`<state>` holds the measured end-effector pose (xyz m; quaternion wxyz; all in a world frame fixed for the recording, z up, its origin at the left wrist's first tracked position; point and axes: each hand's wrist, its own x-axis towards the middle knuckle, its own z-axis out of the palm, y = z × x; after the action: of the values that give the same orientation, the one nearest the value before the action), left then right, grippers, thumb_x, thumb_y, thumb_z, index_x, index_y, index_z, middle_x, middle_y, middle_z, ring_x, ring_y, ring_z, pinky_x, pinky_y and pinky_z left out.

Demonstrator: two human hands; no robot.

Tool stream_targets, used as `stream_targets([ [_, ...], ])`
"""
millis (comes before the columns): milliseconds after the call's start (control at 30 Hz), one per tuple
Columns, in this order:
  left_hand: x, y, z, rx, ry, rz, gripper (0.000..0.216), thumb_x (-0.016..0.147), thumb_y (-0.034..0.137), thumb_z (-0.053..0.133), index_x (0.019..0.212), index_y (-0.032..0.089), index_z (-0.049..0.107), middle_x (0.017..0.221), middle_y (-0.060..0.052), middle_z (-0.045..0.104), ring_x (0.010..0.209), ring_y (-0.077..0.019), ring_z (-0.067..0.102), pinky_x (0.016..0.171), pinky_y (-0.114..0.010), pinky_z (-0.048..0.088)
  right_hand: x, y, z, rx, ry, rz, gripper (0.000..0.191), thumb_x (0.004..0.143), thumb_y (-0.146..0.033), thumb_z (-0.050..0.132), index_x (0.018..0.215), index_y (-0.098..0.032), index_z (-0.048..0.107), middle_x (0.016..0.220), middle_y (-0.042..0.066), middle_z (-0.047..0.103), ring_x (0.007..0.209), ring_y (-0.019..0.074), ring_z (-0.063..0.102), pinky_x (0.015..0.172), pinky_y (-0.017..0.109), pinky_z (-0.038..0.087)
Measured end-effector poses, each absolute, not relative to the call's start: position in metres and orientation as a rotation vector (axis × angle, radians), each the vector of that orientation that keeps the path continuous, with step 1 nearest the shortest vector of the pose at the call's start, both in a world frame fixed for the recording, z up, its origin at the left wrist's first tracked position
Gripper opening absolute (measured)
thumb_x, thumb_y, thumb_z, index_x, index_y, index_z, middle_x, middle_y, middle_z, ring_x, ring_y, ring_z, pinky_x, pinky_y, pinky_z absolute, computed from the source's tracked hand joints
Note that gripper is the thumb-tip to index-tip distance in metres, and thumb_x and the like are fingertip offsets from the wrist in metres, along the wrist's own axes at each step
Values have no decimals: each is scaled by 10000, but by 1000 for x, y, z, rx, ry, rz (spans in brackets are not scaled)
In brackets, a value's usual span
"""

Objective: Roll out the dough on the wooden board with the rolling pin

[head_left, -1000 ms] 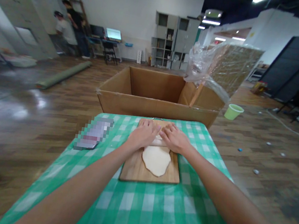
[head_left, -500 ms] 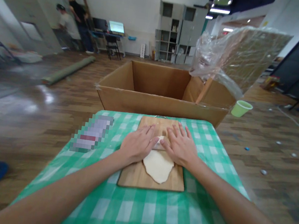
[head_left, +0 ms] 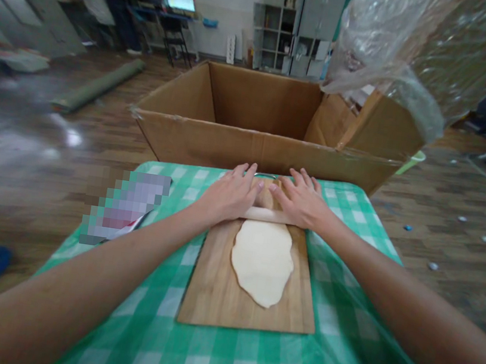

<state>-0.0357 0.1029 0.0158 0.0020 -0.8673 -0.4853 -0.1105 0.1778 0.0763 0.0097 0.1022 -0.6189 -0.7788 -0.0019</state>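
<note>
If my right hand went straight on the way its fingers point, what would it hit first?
Your right hand would likely meet the near wall of the cardboard box first, though how far ahead it stands is unclear.

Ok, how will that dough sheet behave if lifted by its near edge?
The dough sheet looks thin, so it will probably droop. Lying flat on the wooden board, it might cling. The rolling pin at its far edge may hinder lifting there.

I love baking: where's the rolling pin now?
The rolling pin is central in the head view, under the left hand and right hand, at the far edge of the dough.
</note>
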Motion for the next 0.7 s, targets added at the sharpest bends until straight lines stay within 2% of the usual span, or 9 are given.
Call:
stream_targets([
  [133,-34,113,15,-2709,-1534,-386,599,1129,425,227,1561,99,484,1644,-206,486,1547,-309,454,1269,-477,373,179,83,13,-1813,-2266,-65,721,1111,-663,229,1476,-177,617,1678,213,445,1599,429,310,1253,630,259],
  [300,-35,129,8,-2708,-1526,-378,599,1135,421,196,1554,96,476,1621,-217,501,1526,-315,472,1222,-481,424,181,95,16,-1806,-2235,-85,713,1122,-640,196,1409,-178,657,1654,186,482,1588,411,328,1243,612,272],
  [500,-38,147,1,-2703,-1349,-214,485,1131,307,278,1453,126,593,1627,-218,482,1510,-324,464,1233,-501,386,183,109,18,-1852,-2252,-16,754,1118,-663,153,1422,-179,644,1631,190,497,1569,409,351,1227,611,291],
  [700,-40,158,0,-2657,-1257,-131,463,1123,245,293,1467,100,566,1509,-245,544,1391,-346,540,1100,-480,479,183,113,22,-1917,-2295,55,758,1120,-661,119,1424,-193,633,1531,197,568,1496,361,435,1198,573,316],
])
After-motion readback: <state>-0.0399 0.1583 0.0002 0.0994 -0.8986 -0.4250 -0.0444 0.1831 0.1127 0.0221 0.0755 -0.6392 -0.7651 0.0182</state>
